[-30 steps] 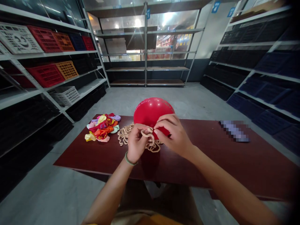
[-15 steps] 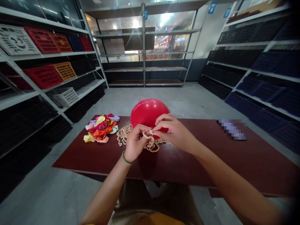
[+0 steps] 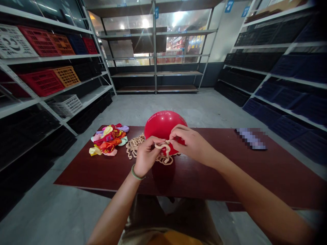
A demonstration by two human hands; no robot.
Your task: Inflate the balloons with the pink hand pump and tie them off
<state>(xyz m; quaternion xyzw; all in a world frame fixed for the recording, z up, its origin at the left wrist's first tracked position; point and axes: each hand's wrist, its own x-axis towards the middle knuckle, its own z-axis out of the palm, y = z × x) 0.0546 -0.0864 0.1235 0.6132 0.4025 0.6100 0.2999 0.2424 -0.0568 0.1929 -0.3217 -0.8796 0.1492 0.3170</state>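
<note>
My left hand (image 3: 146, 157) pinches a thick beige cord (image 3: 165, 147) between thumb and fingers, a curl of it bending toward the right. Thumb and fingertips of my right hand (image 3: 191, 143) close on the same cord at the balloon's near side. Just behind both hands is an inflated red balloon (image 3: 160, 125) with printed lettering on top. Its neck is hidden by my fingers, so I cannot tell how the cord meets it. More beige cord (image 3: 134, 147) lies heaped on the dark red table (image 3: 204, 180), partly beneath the balloon and hands.
Several deflated coloured balloons (image 3: 109, 139) lie piled on the table's left. A pixelated flat object (image 3: 251, 139) rests on its right side. Shelving with crates (image 3: 41, 41) lines the left, dark bins (image 3: 293, 88) the right, and a metal rack (image 3: 155, 51) stands at the back.
The balloon has shifted slightly right and down, turning a little. My fingers remain pinched on the cord, whose curl between the hands has changed shape. The whole view has shifted slightly.
</note>
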